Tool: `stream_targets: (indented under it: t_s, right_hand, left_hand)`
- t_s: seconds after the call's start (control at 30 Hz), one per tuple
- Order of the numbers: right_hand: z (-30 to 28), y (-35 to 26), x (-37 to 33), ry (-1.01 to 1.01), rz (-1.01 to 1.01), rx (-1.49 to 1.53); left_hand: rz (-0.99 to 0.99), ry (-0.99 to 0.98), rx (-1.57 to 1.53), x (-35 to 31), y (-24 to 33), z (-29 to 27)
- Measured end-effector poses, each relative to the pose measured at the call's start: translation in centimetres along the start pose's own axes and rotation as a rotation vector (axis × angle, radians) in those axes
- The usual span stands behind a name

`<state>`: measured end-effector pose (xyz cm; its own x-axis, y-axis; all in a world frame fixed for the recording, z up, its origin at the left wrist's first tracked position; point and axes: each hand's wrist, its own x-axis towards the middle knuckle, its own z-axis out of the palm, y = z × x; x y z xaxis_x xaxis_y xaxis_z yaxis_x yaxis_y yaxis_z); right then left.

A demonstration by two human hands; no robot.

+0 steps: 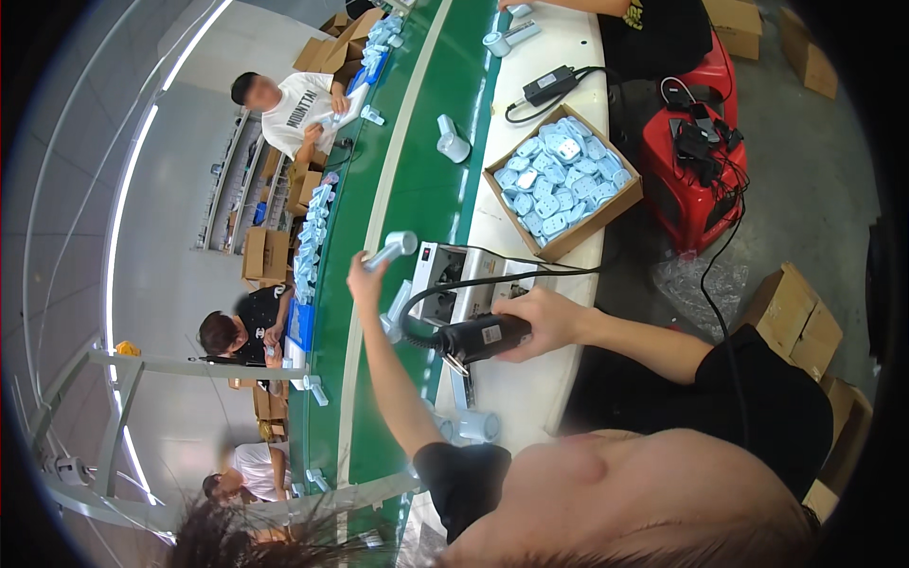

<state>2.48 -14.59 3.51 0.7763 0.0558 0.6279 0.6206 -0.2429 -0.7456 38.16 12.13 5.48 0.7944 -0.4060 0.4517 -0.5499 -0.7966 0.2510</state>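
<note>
Left hand (360, 276): grasped pale-blue part (398, 244).
Right hand (542, 324): clenched around black power tool (481, 337).
Pale-blue part: seemingly at transfer step; next move called for steady placement.

On the table (554, 47) right of the conveyor (412, 189), a box (597, 220) stands beyond the tool (485, 336).

A single wide fisheye looks down from the wearer's head, the left of a side-by-side pair. The left hand (367, 280) and right hand (544, 324) sit near, mid-picture, over the bench (540, 388). Everything looks turned sideways to me: the green belt (426, 161) runs top to bottom, the people opposite (301, 109) and the strip light (115, 246) fall farther off leftward, the floor (805, 189) rightward.
</note>
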Motion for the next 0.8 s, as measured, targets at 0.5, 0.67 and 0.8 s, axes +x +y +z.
stream_targets:
  t_s: [0.5, 0.67, 0.8]
  right_hand:
    - [-3.9, -0.7, 1.4, 0.119, 0.087, -0.045]
    - [-12.1, 1.1, 1.2, 0.406, 0.203, -0.552]
    - [-16.7, 2.4, 1.8, 0.120, 0.369, -0.955]
  left_hand:
    - [-0.040, 1.228, -0.973, -19.1, 27.4, -16.6]
    - [-0.090, 1.067, -1.094, -25.8, 30.2, -8.0]
    - [-0.200, 0.716, -1.098, -27.3, 30.3, -3.2]
